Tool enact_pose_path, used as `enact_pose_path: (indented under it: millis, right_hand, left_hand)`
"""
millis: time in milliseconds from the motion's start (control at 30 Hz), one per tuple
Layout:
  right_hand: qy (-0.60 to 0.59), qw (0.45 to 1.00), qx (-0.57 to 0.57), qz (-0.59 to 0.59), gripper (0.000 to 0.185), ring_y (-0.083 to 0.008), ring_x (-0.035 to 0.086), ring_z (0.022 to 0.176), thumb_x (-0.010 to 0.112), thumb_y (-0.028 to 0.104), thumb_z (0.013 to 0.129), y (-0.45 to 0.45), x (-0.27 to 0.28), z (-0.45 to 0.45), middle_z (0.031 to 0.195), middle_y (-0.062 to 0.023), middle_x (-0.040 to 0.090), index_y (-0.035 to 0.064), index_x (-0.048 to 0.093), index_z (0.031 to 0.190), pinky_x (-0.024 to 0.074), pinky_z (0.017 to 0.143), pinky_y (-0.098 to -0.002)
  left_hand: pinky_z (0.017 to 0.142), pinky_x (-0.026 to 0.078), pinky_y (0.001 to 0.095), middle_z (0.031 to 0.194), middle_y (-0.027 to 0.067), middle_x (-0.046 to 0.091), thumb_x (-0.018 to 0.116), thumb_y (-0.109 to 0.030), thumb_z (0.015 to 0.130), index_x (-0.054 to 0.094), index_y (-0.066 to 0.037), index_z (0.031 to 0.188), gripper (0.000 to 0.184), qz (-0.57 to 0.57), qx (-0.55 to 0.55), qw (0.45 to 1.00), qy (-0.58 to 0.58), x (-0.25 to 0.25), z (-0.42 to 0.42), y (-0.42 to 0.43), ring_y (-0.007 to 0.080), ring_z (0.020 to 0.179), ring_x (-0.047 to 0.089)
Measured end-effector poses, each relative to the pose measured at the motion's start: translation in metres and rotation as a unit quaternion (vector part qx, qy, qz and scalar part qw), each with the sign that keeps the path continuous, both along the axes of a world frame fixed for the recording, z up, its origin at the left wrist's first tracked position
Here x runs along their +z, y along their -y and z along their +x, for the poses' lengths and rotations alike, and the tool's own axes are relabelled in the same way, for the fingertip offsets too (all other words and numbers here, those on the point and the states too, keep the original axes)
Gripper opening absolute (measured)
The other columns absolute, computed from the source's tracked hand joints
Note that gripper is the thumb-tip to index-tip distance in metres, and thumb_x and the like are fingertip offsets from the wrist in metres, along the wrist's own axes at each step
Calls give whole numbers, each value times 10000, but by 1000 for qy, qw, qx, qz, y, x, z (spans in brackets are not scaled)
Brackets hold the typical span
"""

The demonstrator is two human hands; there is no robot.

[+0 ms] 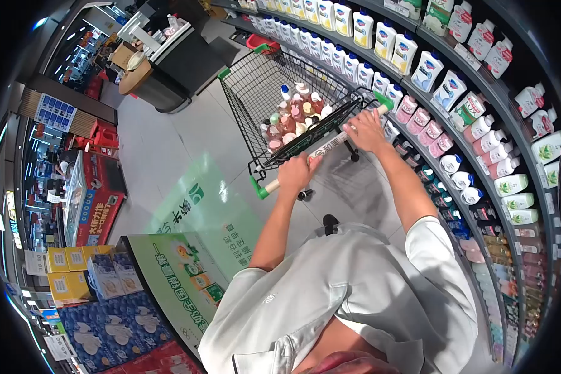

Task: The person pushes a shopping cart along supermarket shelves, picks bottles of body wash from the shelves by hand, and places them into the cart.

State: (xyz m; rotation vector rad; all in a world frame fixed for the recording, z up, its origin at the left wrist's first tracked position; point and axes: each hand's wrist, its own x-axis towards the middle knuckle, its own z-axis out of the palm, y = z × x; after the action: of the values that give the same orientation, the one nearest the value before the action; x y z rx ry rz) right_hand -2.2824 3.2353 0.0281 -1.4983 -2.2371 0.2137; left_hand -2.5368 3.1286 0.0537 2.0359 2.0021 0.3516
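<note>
A shopping cart (243,93) of dark wire with green corners stands in front of me. My left hand (298,172) is closed around the left part of its white, printed handle (328,147). Farther along the same bar, my right hand (366,130) grips near the green end, close to the shelves. Inside the basket several pump bottles (293,118) are grouped at the end nearest me, with pink, clear and white bodies. One has a blue cap.
Curved shelves (411,84) full of body-wash bottles line my right side. On the left stand stacked boxed goods (109,324), a green promotional panel (181,280) and a red freezer case (100,199). A checkout counter (159,81) and a red basket (262,42) lie ahead.
</note>
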Motion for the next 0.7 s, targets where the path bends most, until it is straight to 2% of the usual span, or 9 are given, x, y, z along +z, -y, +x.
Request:
enact_pose_path:
  millis: [100, 267, 367, 433, 467, 533, 567, 667, 700]
  right_hand:
    - [31, 998, 15, -53, 472, -290, 495, 1314, 543, 512, 1015, 33, 8, -3, 1206, -103, 636, 126, 722, 1219, 133, 1254, -605]
    - [12, 999, 39, -26, 420, -275, 533, 1271, 608, 472, 985, 93, 1, -25, 1179, -58, 653, 144, 721, 1222, 150, 1243, -621]
    - [-5, 999, 41, 2, 375, -278, 564, 1208, 633, 421, 981, 134, 5, -37, 1113, -50, 671, 114, 732, 1172, 146, 1248, -613]
    - [-1, 999, 49, 9, 359, -303, 607, 1145, 625, 381, 1001, 164, 16, -53, 1099, -92, 710, 77, 737, 1157, 288, 1188, -575]
    - [-2, 998, 56, -1, 359, -303, 607, 1145, 625, 381, 1001, 180, 15, -60, 1099, -92, 710, 77, 737, 1157, 288, 1188, -575]
    - [-25, 998, 60, -7, 326, -304, 627, 1023, 647, 348, 983, 208, 14, -73, 978, -113, 718, 48, 742, 1069, 444, 1046, -492]
    - [-40, 996, 80, -8, 322, -346, 681, 914, 644, 355, 987, 216, 14, -77, 954, -145, 739, 63, 729, 1093, 521, 825, -487]
    - [-91, 978, 21, -188, 329, -392, 715, 823, 635, 376, 993, 247, 28, -92, 948, -149, 751, 84, 712, 1126, 533, 727, -518]
    - [-77, 981, 34, -177, 357, -423, 726, 782, 638, 409, 987, 256, 23, -94, 965, -155, 755, 100, 697, 1155, 545, 689, -532]
  left_hand:
    - [679, 572, 519, 740, 182, 719, 546, -622, 983, 682, -76, 882, 572, 37, -31, 999, -24, -6, -17, 21, 391, 735, 729]
    - [722, 564, 517, 758, 181, 719, 474, -577, 1027, 746, -94, 875, 575, 31, -5, 1000, 4, 0, -53, 56, 405, 764, 716]
    - [784, 534, 546, 831, 218, 719, 408, -554, 1053, 760, -92, 917, 597, 26, 119, 985, 123, -9, -82, 69, 462, 856, 689]
    - [796, 520, 562, 863, 245, 713, 391, -546, 1059, 751, -73, 922, 610, 54, 214, 961, 164, -14, -102, 80, 484, 887, 672]
    - [797, 516, 567, 878, 258, 709, 389, -542, 1060, 745, -63, 919, 614, 72, 249, 951, 170, -15, -111, 88, 491, 895, 666]
    - [758, 514, 552, 843, 244, 704, 437, -522, 1053, 738, -50, 890, 583, 72, 273, 951, 127, -7, -127, 106, 475, 858, 668]
    - [728, 508, 547, 819, 231, 700, 469, -508, 1045, 737, -47, 875, 560, 77, 258, 958, 102, -4, -136, 116, 465, 822, 664]
    - [647, 487, 525, 753, 192, 689, 552, -480, 1017, 732, -43, 830, 508, 110, 227, 963, 96, -8, -167, 138, 428, 721, 650]
    - [636, 489, 510, 745, 180, 690, 572, -464, 1010, 734, -43, 833, 484, 119, 219, 964, 94, -7, -177, 145, 410, 707, 656]
